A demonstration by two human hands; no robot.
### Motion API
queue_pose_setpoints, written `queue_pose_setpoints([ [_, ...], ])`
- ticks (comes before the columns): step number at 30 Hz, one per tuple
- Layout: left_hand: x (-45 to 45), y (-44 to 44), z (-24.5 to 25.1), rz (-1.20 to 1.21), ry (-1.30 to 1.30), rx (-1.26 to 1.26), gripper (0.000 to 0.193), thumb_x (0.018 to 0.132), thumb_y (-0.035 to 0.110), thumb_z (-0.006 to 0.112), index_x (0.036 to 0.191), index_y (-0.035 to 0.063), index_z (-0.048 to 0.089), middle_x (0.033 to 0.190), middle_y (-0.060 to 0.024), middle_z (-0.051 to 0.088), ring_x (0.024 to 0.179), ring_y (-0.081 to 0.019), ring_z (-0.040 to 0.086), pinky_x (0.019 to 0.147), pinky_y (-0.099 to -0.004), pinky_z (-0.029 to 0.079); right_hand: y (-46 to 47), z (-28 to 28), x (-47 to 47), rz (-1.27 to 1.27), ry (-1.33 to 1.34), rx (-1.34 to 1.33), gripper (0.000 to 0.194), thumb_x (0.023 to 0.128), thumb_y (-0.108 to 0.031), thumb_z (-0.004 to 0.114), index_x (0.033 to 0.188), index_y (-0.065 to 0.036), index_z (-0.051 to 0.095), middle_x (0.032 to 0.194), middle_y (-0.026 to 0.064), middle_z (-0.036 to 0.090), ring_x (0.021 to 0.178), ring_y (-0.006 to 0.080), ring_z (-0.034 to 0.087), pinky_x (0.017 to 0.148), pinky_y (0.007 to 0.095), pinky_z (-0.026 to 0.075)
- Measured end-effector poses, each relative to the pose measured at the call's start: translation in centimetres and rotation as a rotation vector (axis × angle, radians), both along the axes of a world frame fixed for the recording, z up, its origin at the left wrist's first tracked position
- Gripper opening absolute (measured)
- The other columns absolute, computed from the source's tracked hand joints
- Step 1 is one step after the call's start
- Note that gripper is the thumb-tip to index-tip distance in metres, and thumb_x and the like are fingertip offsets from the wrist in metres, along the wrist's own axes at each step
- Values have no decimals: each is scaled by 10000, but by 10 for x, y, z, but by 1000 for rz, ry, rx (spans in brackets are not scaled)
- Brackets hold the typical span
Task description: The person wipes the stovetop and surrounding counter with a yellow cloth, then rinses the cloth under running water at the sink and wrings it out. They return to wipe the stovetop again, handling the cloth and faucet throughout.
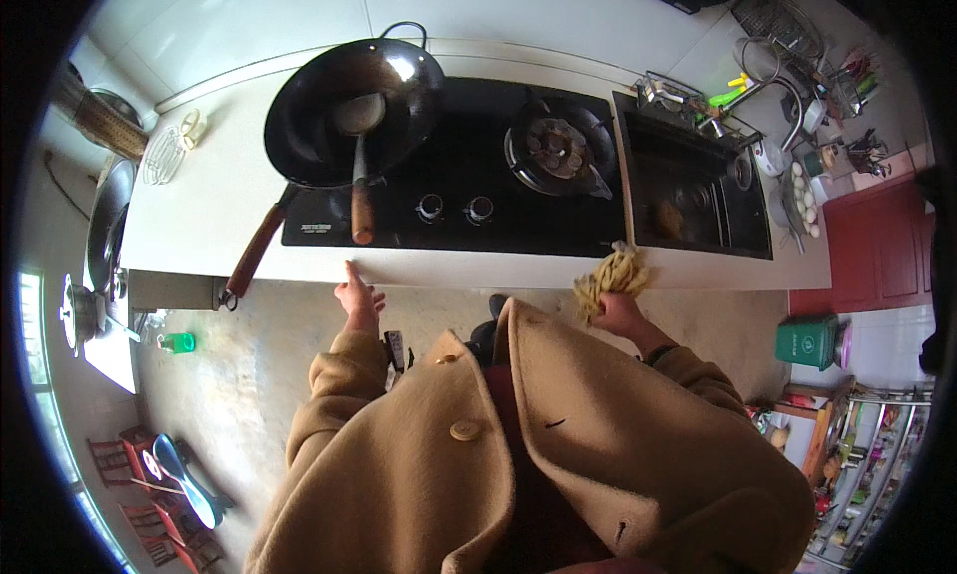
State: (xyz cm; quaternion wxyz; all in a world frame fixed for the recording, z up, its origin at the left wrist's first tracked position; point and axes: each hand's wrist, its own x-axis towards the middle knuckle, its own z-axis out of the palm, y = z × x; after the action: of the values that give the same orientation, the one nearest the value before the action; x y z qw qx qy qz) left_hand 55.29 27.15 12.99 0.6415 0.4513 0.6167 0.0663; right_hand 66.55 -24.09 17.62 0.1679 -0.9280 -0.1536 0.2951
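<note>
My right hand (pixel 619 314) grips a bunched yellow cloth (pixel 614 276) at the counter's front edge, just below the corner between hob and sink. At the same edge, further left, my left hand (pixel 360 297) holds nothing; its index finger points at the white countertop (pixel 202 215) and the other fingers are spread. Beyond that hand sits a black wok (pixel 306 118) on the black glass gas hob (pixel 478 163). A spatula with a metal head and wooden handle (pixel 362 215) rests in the wok. The right burner (pixel 559 148) is bare of any pan.
A dark sink (pixel 673 185) with a curved tap (pixel 792 118) lies right of the hob. Eggs (pixel 804 200) fill a bowl at the right end. The wok's long handle (pixel 254 256) juts past the counter edge. A wire rack (pixel 164 155) stands left. A green bin (pixel 806 342) is on the right.
</note>
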Motion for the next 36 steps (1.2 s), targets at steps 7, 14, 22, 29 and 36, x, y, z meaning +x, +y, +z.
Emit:
queue_pose_setpoints([
  [7, -157, 68, -65, -207, 32, -241, 574, 914, 432, 556, 1350, 91, 402, 1098, -196, 600, 739, -316, 641, 584, -427, 528, -2, 61, 7, -342, 386, 591, 352, 809, -178, 622, 1131, -35, 631, 961, 38, 651, 825, 164, 614, 717, 323, 514],
  [14, -323, 88, -127, 4, 260, -419, 624, 933, 373, 529, 1449, 96, 313, 1250, -245, 538, 899, -412, 598, 736, -517, 516, -3, 68, 85, -742, -38, 578, 373, 780, -177, 610, 1118, -22, 630, 868, 56, 673, 814, 196, 654, 728, 329, 522],
  [22, -333, 71, -98, -144, 299, -324, 610, 930, 365, 529, 1439, 101, 322, 1241, -237, 543, 887, -391, 591, 751, -504, 511, 141, -29, 85, -445, -736, -173, 444, 828, -197, 643, 1204, 19, 547, 1324, 218, 469, 1283, 373, 433, 1048, 422, 402],
  [29, -290, 62, -73, -320, 283, -268, 586, 932, 366, 520, 1413, 77, 349, 1186, -212, 574, 850, -334, 595, 716, -470, 509, 128, -8, 96, -1179, 108, 1409, 412, 906, -198, 585, 1282, -40, 526, 1200, 119, 596, 1074, 277, 607, 918, 421, 497],
  [36, -282, 61, -91, -99, 271, -349, 587, 931, 363, 510, 1402, 52, 347, 1218, -217, 551, 919, -342, 592, 751, -477, 508, 157, -25, 145, -1554, 353, 1484, 323, 903, -160, 613, 1198, -44, 549, 1149, 99, 619, 1032, 297, 623, 902, 460, 500],
])
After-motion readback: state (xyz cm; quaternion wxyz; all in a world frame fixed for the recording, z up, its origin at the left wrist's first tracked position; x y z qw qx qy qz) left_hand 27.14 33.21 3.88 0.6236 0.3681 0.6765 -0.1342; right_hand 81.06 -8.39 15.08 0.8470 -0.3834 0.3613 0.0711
